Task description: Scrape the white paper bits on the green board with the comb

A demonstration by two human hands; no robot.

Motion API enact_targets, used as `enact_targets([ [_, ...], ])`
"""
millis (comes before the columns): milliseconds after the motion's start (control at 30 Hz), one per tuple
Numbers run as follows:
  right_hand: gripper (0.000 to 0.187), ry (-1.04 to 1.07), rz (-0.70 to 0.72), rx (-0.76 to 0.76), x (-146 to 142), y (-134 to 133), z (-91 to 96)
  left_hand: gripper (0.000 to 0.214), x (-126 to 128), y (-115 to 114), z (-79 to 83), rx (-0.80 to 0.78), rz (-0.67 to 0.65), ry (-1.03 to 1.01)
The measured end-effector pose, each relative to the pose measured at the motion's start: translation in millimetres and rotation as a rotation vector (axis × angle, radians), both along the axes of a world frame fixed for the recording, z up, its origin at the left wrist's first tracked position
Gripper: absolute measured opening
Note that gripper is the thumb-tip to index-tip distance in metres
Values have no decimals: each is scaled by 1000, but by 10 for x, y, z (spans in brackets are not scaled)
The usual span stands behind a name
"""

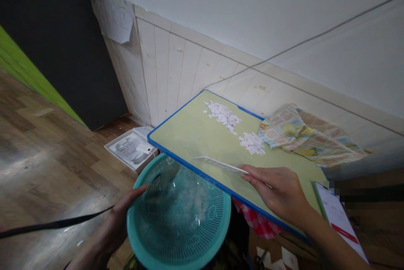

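My left hand grips the left side of a turquoise plastic basket, its thumb over the rim. Clear, crinkled, plastic-looking material lies inside the basket, which is beside the near edge of a low table with a pale yellow-green top and blue rim. Above the tabletop, my right hand pinches a thin white card, seen almost edge-on. Two loose heaps of small white paper-like pieces, a farther heap and a nearer heap, lie beyond the card.
A crumpled patterned cloth covers the table's far right part. An open white box sits on the floor left of the table. At right is a clipboard with paper. Scissors and paper scraps lie below. A wall stands behind the table.
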State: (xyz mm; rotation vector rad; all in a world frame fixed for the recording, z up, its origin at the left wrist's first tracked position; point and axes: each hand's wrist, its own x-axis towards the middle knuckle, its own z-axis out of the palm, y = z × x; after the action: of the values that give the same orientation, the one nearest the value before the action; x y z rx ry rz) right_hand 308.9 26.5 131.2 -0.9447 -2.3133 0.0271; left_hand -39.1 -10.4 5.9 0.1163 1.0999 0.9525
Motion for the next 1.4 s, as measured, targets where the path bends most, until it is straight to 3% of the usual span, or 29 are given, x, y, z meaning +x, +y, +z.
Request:
enact_targets([
  [267, 30, -4, -4, 23, -26, -77, 62, 26, 8, -13, 23, 34, 2, 18],
  [500, 22, 12, -228, 156, -33, 403, -63, 23, -5, -6, 17, 23, -3, 2],
  [633, 22, -35, -168, 112, -33, 546, -90, 28, 2, -7, 24, 9, -2, 5],
  [800, 24, -41, -70, 75, 52, 421, 19, 41, -33, -25, -74, 47, 0, 44],
  [933, 26, 1, -79, 67, 77, 386, 35, 39, -44, -31, -138, 73, 18, 63],
  [1100, 25, 1, -86, 44, 18, 413, -33, 35, -48, -15, -137, 69, 1, 37],
  [1400, 30, 30, -44, 21, 13, 251, 37, 46, -42, -30, -92, 73, -25, 55],
])
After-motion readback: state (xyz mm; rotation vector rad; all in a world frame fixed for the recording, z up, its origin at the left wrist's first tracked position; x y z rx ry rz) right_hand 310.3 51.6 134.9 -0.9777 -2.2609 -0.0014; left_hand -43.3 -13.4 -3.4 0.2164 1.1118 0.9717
